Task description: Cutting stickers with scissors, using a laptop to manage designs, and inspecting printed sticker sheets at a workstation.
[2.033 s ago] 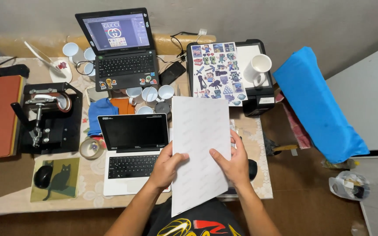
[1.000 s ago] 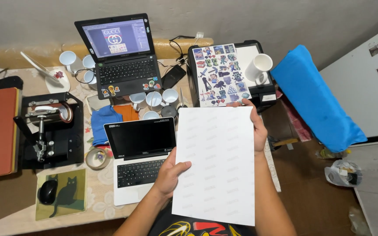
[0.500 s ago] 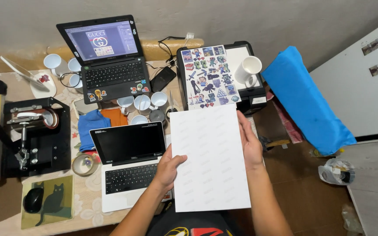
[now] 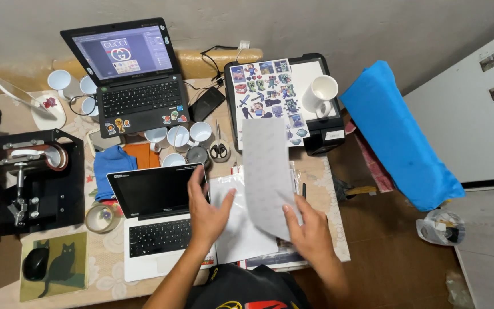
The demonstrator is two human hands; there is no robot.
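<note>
Holding paper sheet (image 4: 267,171), right hand (image 4: 310,226)

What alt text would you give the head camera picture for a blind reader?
Seen from above, a person's right hand lifts a white sheet over a cluttered table, the left hand beside an open white laptop. Mugs, a second laptop and a printer sit behind.

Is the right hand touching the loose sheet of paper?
Touching. The head view shows the right hand pinching the lower edge of the sheet of paper, its thumb lying over the front.
</note>
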